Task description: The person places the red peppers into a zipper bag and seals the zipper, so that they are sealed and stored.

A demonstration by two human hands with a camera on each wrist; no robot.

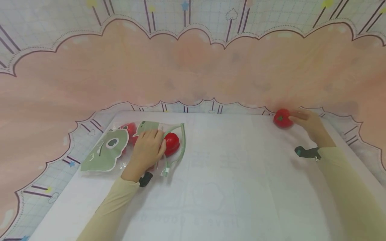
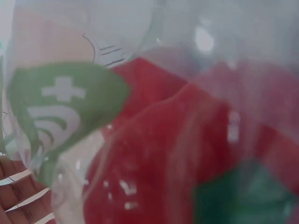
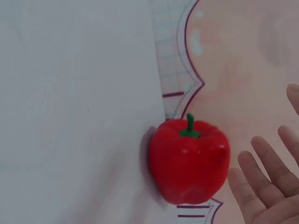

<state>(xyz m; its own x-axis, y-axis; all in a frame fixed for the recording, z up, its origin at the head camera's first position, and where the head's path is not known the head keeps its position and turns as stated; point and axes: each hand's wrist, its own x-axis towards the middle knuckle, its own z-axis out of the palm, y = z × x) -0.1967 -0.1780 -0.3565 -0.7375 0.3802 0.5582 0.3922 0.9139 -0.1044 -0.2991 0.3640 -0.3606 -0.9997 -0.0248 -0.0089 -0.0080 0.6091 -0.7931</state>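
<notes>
A clear drawstring bag (image 1: 104, 150) printed with green cartoon shapes lies on the left of the white surface. Through its plastic show several red bell peppers (image 2: 135, 168), one with a green stem. My left hand (image 1: 146, 149) lies over the bag's middle, thumb beside a red pepper (image 1: 172, 144) near the corded mouth. Its fingertips are hidden in the head view, so whether they pinch the plastic is unclear. At the far right a single red bell pepper (image 3: 189, 163) sits by the surface's edge. My right hand (image 1: 309, 124) is beside it, fingers (image 3: 261, 184) extended and spread.
The white surface (image 1: 229, 187) spreads between the two hands. Behind it rises a peach-coloured patterned cloth (image 1: 193, 73) with scalloped lines. A green cord (image 1: 183, 147) loops out from the bag's right end.
</notes>
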